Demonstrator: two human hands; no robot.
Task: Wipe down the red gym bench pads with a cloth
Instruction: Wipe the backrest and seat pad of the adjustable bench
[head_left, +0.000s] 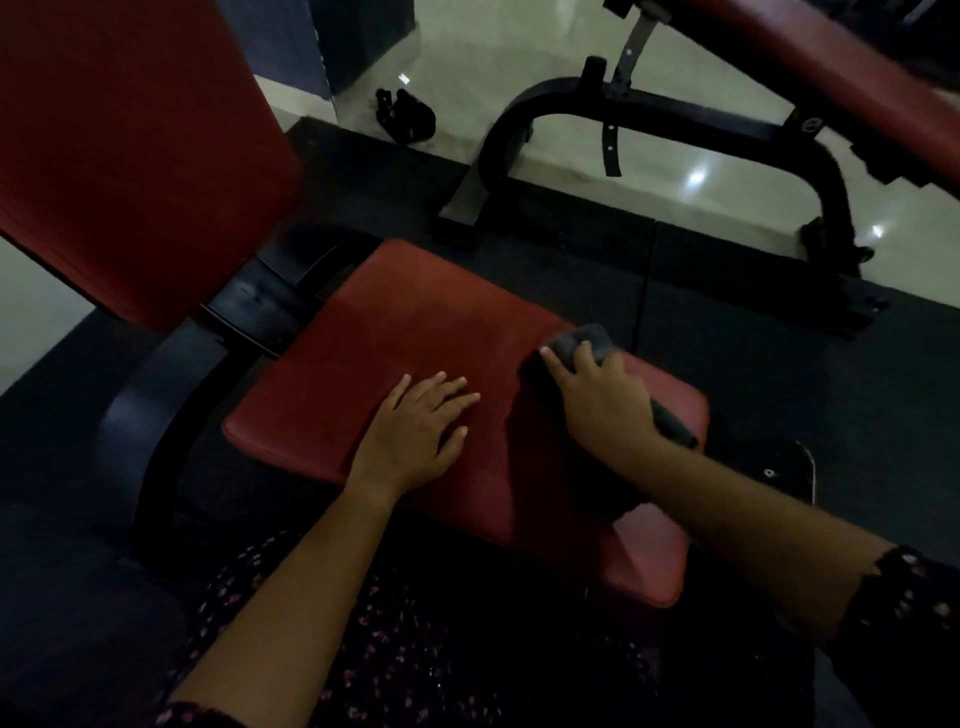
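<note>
Curled round a bunched grey cloth (587, 342), the grip of the right hand (602, 400) presses it onto the red seat pad (405, 332) near the pad's 2 o'clock edge. A dark, narrow end sticks out from under the hand toward 4 o'clock; whether it is part of the cloth cannot be told. The left hand (415, 431) holds nothing: it lies flat on the middle of the same pad, fingers straight and slightly spread, pointing toward 2 o'clock, just beside the right hand but apart from it. The red back pad (130, 156) rises at 10 o'clock, joined to the seat by a black frame (156, 395). A second bench (670, 111) with a red pad stands at 1 o'clock, partly on the dark floor mat (727, 364) and partly on the pale tiled floor (467, 57). A small black object (405, 114) lies on the tiles at 12 o'clock, too dim to identify. A dark flowered sleeve (904, 587) covers the right upper arm.
</note>
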